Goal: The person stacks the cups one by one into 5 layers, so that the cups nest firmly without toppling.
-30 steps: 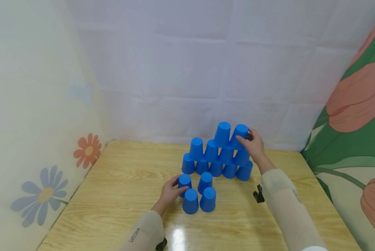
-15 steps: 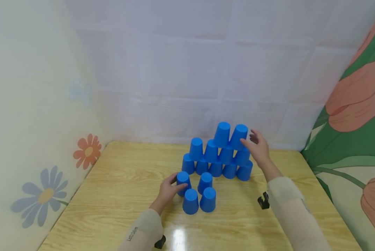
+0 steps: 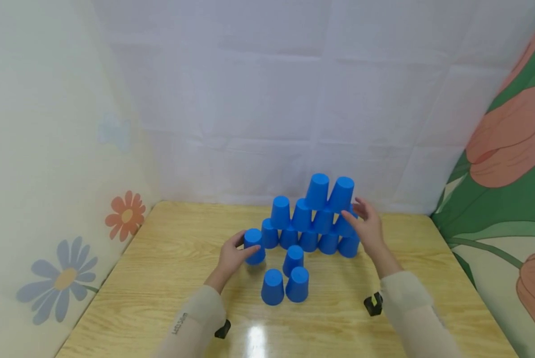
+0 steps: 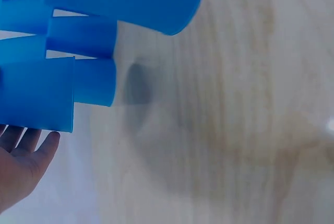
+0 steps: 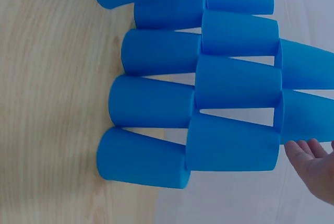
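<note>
My left hand (image 3: pixel 231 256) grips an upside-down blue plastic cup (image 3: pixel 254 247) between thumb and fingers, held just above the table. In the left wrist view the fingers (image 4: pixel 46 151) lie along the side of this cup (image 4: pixel 36 93). Right of it rises a pyramid of upside-down blue cups (image 3: pixel 301 216) in three rows, with two cups (image 3: pixel 317 192) on top. My right hand (image 3: pixel 368 228) is at the pyramid's right side, fingers loosely bent and holding nothing. In the right wrist view its fingertips (image 5: pixel 297 151) are close beside a top-row cup (image 5: pixel 308 115); contact cannot be told.
Three upside-down blue cups (image 3: pixel 297 284) stand on the wooden table (image 3: pixel 168 278) in front of the pyramid. Behind the table hangs a white cloth (image 3: pixel 249 99). Flower-patterned panels flank both sides. A black device (image 3: pixel 373 304) shows by the right sleeve.
My left hand has lifted its cup from the front group and carried it left and toward the back. My right hand has let go of the right top cup and drawn away slightly, then lower.
</note>
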`<state>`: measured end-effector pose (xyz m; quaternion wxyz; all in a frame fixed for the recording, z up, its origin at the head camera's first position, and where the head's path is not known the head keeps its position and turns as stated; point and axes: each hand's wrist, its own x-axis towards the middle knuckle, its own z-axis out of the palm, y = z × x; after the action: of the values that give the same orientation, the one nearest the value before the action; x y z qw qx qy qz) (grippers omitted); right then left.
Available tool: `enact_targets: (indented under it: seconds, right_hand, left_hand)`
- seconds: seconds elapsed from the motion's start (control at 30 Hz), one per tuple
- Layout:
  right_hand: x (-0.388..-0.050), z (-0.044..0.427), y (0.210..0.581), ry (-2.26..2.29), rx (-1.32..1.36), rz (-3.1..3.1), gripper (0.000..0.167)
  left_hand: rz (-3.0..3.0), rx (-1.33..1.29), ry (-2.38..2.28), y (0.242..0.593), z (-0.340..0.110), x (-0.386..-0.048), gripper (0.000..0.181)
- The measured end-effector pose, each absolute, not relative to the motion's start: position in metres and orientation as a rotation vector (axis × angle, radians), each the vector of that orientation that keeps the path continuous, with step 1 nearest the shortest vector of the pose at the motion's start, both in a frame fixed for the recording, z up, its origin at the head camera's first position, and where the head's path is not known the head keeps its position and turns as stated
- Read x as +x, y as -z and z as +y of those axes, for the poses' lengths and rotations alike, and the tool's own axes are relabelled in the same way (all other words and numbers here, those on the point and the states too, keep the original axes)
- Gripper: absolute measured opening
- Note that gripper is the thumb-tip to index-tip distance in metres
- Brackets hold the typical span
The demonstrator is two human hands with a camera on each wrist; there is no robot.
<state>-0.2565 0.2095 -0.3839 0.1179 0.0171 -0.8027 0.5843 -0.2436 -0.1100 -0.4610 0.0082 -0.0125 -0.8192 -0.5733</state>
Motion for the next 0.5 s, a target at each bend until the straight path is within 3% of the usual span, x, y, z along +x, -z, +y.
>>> enact_targets:
  seconds: [0.5]
  right_hand:
    - [-0.230,0.191,0.433,-1.912,0.045,-2.308,0.058]
  left_hand:
    - [-2.467,-0.109,1.755,0.416,-0.115,-0.266,0.060]
